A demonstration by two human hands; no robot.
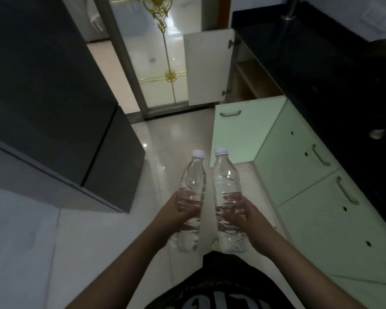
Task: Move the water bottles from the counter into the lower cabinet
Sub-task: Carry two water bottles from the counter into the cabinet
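1. Leftmost, a dark appliance (60, 112) edges the pale floor (176, 134), leaving an open lane ahead.
2. Next, the left hand (176, 216) grasps the left bottle (191, 195) around its middle, cap forward, off the counter (321, 63).
3. Just beside it, the right hand (246, 216) grasps the right bottle (226, 197) likewise.
4. Judging by this, it is the carry step; next comes stepping ahead and lowering toward the open lower cabinet (252, 81).
5. Rightward, the nearer open green door (243, 130) juts out; steer around its edge.
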